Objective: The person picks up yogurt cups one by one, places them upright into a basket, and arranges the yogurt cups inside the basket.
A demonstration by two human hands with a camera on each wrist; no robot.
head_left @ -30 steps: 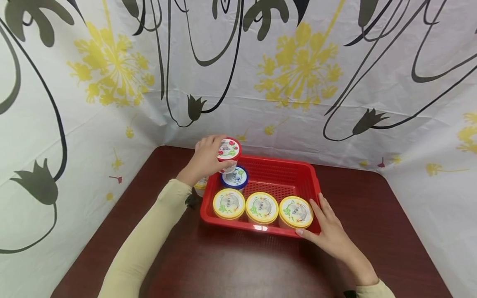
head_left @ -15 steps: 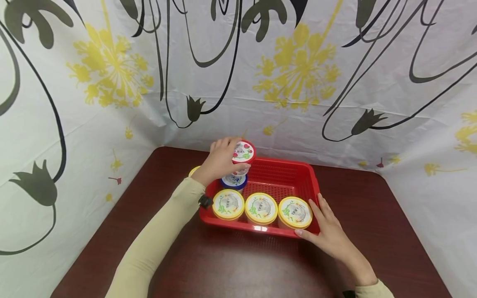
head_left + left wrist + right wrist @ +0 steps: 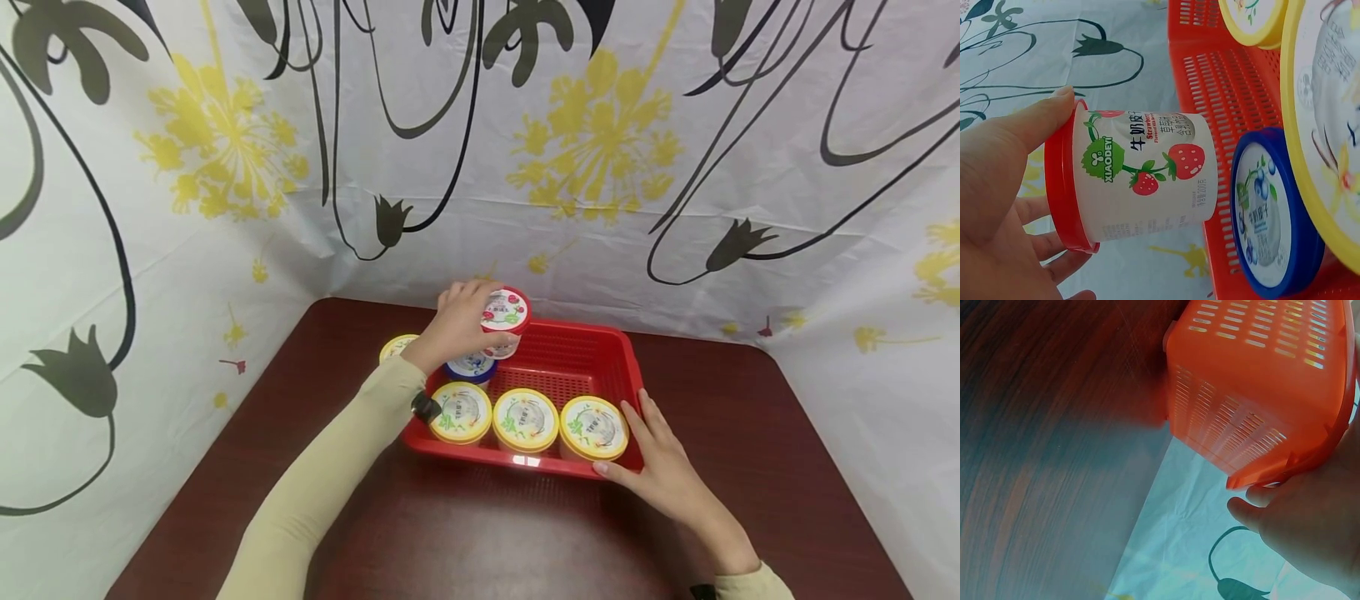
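Note:
My left hand (image 3: 459, 327) grips a paper tub (image 3: 507, 310) with a red lid and strawberry print around its lid, above the back left of a red plastic basket (image 3: 626, 354). The left wrist view shows the same strawberry tub (image 3: 1147, 169) with nothing touching its base. Below it, a blue-lidded tub (image 3: 472, 365) sits in the basket, partly hidden by the arm. Three yellow-lidded tubs, the middle one (image 3: 527, 419) among them, line the basket's front. My right hand (image 3: 671, 475) holds the basket's front right corner, thumb at the front rim and fingers along the side.
Another yellow-lidded tub (image 3: 395, 345) stands outside the basket at the left, mostly behind my left arm. The dark wooden table (image 3: 465, 533) carries the basket. A patterned cloth (image 3: 480, 167) hangs behind it and along both sides.
My left hand has carried the strawberry tub rightward and slightly nearer, from over the basket's left rim to past the blue-lidded tub. The right hand and basket look unmoved.

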